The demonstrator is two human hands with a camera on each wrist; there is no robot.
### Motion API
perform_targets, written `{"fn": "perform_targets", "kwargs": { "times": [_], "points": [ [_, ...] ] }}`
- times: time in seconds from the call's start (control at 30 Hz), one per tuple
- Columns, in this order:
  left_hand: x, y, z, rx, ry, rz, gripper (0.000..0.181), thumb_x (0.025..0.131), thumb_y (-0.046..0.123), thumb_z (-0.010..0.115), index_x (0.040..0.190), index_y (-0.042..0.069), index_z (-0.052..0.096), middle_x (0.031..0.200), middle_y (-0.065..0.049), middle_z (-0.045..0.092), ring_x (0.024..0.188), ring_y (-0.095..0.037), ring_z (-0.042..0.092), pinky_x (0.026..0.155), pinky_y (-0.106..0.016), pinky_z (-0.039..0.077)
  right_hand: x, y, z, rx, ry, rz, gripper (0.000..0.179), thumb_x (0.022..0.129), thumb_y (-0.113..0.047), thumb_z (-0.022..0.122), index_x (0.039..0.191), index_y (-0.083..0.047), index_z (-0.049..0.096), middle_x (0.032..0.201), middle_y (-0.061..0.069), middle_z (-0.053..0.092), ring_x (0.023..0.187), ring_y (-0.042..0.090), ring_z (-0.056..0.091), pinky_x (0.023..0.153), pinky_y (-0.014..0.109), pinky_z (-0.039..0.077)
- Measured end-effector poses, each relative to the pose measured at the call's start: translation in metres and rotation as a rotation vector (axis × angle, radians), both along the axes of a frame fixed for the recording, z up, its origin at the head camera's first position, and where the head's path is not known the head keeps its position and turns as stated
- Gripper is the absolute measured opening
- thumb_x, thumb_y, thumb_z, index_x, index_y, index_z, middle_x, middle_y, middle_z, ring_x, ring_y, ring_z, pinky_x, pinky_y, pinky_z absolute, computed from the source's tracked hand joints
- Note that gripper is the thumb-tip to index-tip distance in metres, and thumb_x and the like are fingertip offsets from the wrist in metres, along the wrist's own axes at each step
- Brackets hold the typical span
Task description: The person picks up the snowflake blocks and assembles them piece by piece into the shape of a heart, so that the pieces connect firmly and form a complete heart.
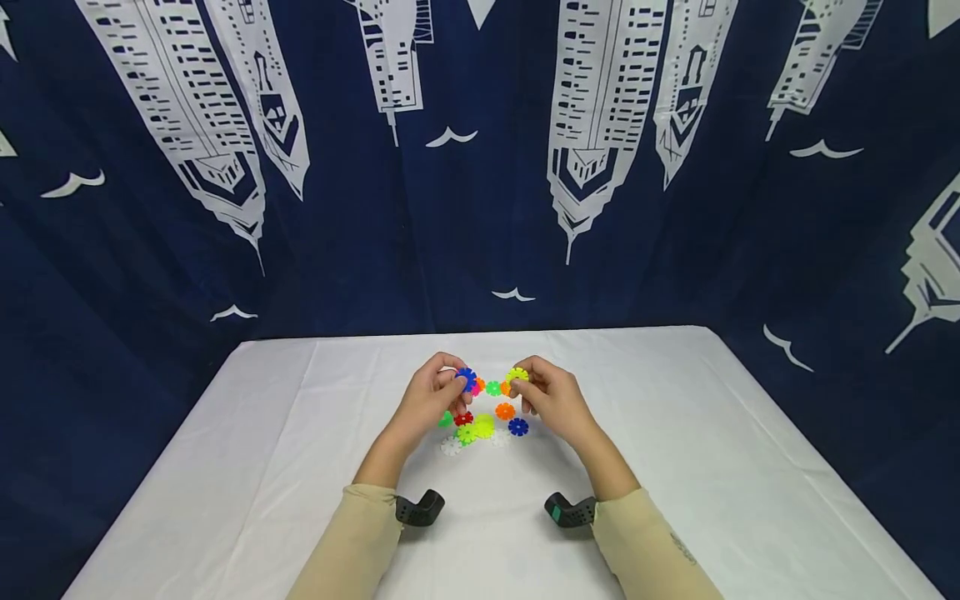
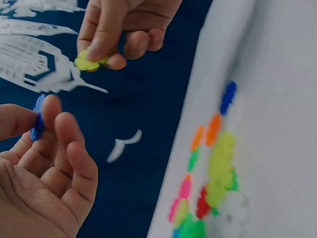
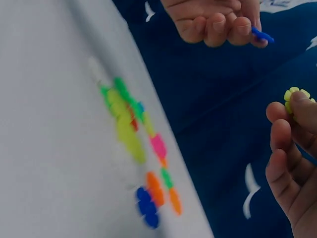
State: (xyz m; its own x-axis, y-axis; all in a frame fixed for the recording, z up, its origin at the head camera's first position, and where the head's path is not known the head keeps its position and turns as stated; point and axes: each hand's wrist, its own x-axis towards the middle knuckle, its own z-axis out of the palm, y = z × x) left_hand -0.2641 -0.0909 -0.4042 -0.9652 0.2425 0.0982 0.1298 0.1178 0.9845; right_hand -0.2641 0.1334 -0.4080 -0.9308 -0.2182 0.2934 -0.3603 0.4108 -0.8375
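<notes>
Just below the centre of the frame, we see a blue disc [image 1: 467,379] pinched between thumb and forefinger of the left hand [image 1: 431,396] and, to its right, a yellow disc [image 1: 517,374] pinched likewise by the right hand [image 1: 555,397], the two apart. Lower down we find more discs [image 1: 484,427], an orange disc [image 1: 505,411] and a dark blue disc [image 1: 518,427] included, on a white tablecloth [image 1: 300,483]; a navy curtain [image 1: 480,217] fills the upper half.
</notes>
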Motion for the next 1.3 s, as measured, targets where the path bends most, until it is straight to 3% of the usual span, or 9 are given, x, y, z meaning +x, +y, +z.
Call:
{"fn": "perform_targets", "kwargs": {
  "times": [0.1,0.3,0.47,0.67,0.87,1.03,1.3],
  "points": [
    [0.007,0.003,0.01,0.023,0.041,-0.016,0.019,0.101,0.01,0.051,0.12,0.011,0.055,0.073,-0.004,0.059,0.062,-0.02,0.054,0.062,-0.026,0.053,0.01,-0.003,0.018,-0.028,0.072,-0.003,0.01,0.099,-0.011,0.061,0.108,-0.01,0.067,0.082,0.011,0.07,0.057,0.018,0.055,0.055,0.022,0.05],
    [0.022,0.006,0.029,0.053,0.103,-0.057,0.022,0.102,0.014,0.053,0.123,0.012,0.057,0.072,-0.004,0.056,0.063,-0.018,0.054,0.063,-0.024,0.053,0.024,-0.014,0.046,-0.072,0.195,0.019,0.016,0.1,-0.011,0.059,0.114,-0.011,0.067,0.077,0.008,0.067,0.056,0.015,0.053,0.055,0.021,0.05],
    [0.033,0.008,0.041,0.107,0.116,-0.122,0.025,0.103,0.012,0.051,0.128,0.009,0.051,0.071,-0.004,0.063,0.056,-0.016,0.06,0.061,-0.026,0.057,0.03,-0.019,0.051,-0.055,0.318,0.036,0.018,0.1,-0.009,0.06,0.116,-0.013,0.065,0.071,0.003,0.063,0.053,0.011,0.051,0.053,0.021,0.049],
    [0.038,0.012,0.049,0.127,0.128,-0.168,0.026,0.103,0.011,0.049,0.128,0.003,0.044,0.078,-0.006,0.073,0.058,-0.016,0.071,0.065,-0.029,0.061,0.035,-0.018,0.053,-0.067,0.407,0.052,0.015,0.099,-0.007,0.059,0.113,-0.011,0.064,0.068,0.002,0.061,0.052,0.009,0.049,0.05,0.022,0.047],
    [0.042,0.014,0.051,0.235,0.066,-0.232,0.025,0.103,0.008,0.048,0.126,0.001,0.04,0.071,0.0,0.07,0.048,-0.012,0.063,0.05,-0.021,0.054,0.036,-0.017,0.053,-0.09,0.401,0.093,0.012,0.099,-0.005,0.059,0.109,-0.009,0.064,0.07,0.004,0.063,0.054,0.011,0.051,0.052,0.023,0.05],
    [0.045,0.016,0.05,0.353,-0.007,-0.292,0.016,0.103,0.007,0.046,0.118,0.006,0.04,0.064,0.001,0.066,0.04,-0.008,0.053,0.043,-0.018,0.044,0.037,-0.019,0.051,-0.118,0.383,0.132,0.011,0.099,-0.002,0.058,0.107,-0.007,0.062,0.072,0.006,0.064,0.054,0.014,0.052,0.053,0.023,0.051],
    [0.05,0.022,0.053,0.413,-0.052,-0.209,0.012,0.104,0.01,0.046,0.115,0.006,0.044,0.058,0.003,0.058,0.04,-0.006,0.043,0.04,-0.014,0.029,0.04,-0.026,0.049,-0.151,0.508,0.119,0.013,0.095,0.005,0.061,0.103,-0.005,0.062,0.071,0.006,0.062,0.05,0.012,0.051,0.047,0.022,0.048]
  ]
}}
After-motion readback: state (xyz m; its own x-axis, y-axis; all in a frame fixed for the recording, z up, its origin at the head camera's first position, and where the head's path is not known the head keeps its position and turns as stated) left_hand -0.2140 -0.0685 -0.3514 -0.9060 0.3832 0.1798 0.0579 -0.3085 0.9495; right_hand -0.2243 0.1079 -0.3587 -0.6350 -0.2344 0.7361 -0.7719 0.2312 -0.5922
